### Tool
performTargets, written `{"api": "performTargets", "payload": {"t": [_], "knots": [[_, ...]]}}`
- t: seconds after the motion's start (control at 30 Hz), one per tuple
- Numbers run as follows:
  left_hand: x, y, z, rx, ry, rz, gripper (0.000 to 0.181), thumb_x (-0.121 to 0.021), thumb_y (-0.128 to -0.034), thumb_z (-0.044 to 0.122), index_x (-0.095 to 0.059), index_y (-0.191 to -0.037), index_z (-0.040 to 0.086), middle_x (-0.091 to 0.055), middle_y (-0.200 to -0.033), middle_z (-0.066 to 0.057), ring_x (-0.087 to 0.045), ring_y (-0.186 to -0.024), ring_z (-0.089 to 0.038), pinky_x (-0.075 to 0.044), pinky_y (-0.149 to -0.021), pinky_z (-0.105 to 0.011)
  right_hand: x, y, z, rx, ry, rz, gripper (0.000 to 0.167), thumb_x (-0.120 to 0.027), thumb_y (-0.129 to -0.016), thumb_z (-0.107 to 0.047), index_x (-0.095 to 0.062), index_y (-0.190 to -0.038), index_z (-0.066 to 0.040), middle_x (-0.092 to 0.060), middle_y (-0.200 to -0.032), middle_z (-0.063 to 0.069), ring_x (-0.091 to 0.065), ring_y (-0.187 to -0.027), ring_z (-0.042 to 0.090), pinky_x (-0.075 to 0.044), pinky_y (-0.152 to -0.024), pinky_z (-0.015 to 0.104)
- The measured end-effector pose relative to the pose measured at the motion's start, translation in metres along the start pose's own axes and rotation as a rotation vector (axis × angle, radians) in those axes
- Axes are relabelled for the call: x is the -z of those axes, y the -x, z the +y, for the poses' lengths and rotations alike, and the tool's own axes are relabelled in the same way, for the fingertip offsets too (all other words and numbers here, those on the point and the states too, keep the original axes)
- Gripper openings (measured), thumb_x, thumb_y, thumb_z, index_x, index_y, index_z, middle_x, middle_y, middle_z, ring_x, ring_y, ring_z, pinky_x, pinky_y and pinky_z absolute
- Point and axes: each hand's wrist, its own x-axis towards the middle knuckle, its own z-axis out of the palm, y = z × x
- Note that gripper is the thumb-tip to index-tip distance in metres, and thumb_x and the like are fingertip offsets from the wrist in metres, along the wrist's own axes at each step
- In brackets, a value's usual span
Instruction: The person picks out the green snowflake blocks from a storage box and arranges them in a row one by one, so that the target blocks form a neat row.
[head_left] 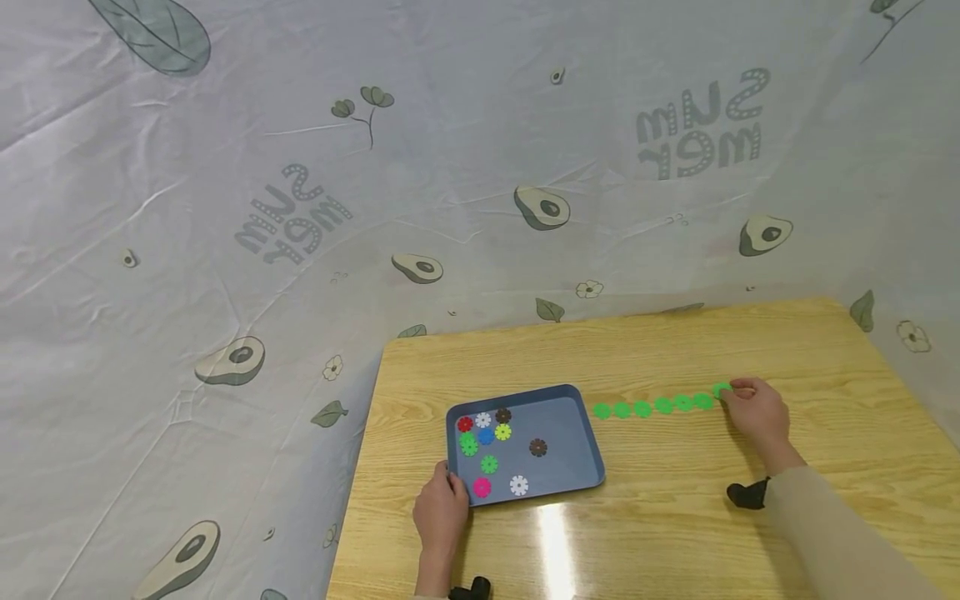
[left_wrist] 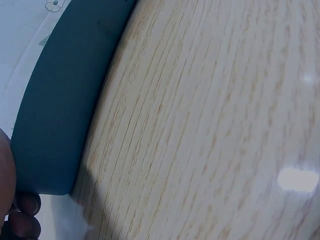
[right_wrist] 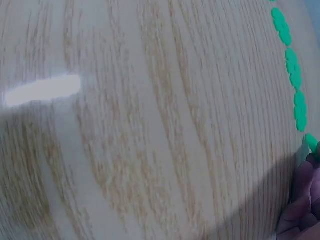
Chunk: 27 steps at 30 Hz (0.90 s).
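Observation:
My left hand (head_left: pixel 440 510) grips the near left corner of a blue-grey tray (head_left: pixel 572 467); the tray's outer wall (left_wrist: pixel 55 110) fills the left of the left wrist view. Between thumb and fingers, my right hand (head_left: pixel 759 417) pinches a green notched disc (head_left: pixel 722 389) at the right end of a row of similar green discs (head_left: pixel 642 409). That row runs rightward from beside the tray. In the right wrist view, only the edge of the pinched disc (right_wrist: pixel 312 143) shows beside the fingertips.
Inside the tray lie several loose discs, among them a pink disc (head_left: pixel 482 487), a white disc (head_left: pixel 519 485), a brown disc (head_left: pixel 537 447) and a blue disc (head_left: pixel 486 436). A patterned cloth (head_left: pixel 480 167) hangs behind the wooden table (head_left: pixel 660 533).

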Motion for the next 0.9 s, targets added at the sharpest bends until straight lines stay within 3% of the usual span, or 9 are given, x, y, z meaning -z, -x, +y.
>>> {"api": "performTargets", "payload": {"t": [0.13, 0.43, 0.6, 0.9], "knots": [[-0.0014, -0.0002, -0.0009, 0.001, -0.008, 0.000, 0.024, -0.065, -0.0964, 0.014, -0.071, -0.115, 0.001, -0.067, -0.070, -0.008, -0.047, -0.049, -0.015, -0.040, -0.045, -0.038, 0.0024, 0.0010, 0.0017, -0.008, 0.036, -0.007, 0.050, -0.052, -0.107, -0.029, -0.053, -0.135, 0.011, -0.058, -0.131, 0.037, -0.058, -0.112, 0.052, -0.045, -0.085, 0.057], [-0.0027, 0.0000, -0.0016, 0.001, -0.003, 0.001, 0.023, -0.065, -0.0963, 0.014, -0.072, -0.114, 0.002, -0.068, -0.071, -0.009, -0.050, -0.049, -0.017, -0.041, -0.045, -0.039, 0.0011, 0.0007, 0.0033, 0.058, 0.114, 0.024, 0.040, -0.057, -0.103, -0.023, -0.061, -0.122, 0.012, -0.065, -0.112, 0.032, -0.062, -0.098, 0.048, -0.044, -0.074, 0.050], [-0.0031, 0.0005, -0.0020, -0.010, -0.005, 0.020, 0.022, -0.065, -0.0952, 0.014, -0.072, -0.112, 0.002, -0.069, -0.073, -0.011, -0.056, -0.050, -0.021, -0.042, -0.044, -0.041, 0.0001, -0.0007, 0.0066, 0.059, 0.123, 0.018, 0.039, -0.057, -0.103, -0.024, -0.062, -0.121, 0.011, -0.066, -0.112, 0.031, -0.062, -0.099, 0.047, -0.043, -0.075, 0.051], [-0.0030, -0.0003, -0.0025, -0.018, 0.000, 0.027, 0.021, -0.066, -0.0948, 0.013, -0.072, -0.112, 0.002, -0.068, -0.071, -0.010, -0.055, -0.049, -0.020, -0.042, -0.044, -0.041, -0.0039, 0.0015, 0.0007, 0.072, 0.084, 0.019, 0.042, -0.055, -0.104, -0.026, -0.062, -0.124, 0.011, -0.064, -0.115, 0.031, -0.061, -0.101, 0.047, -0.044, -0.077, 0.051]]}}
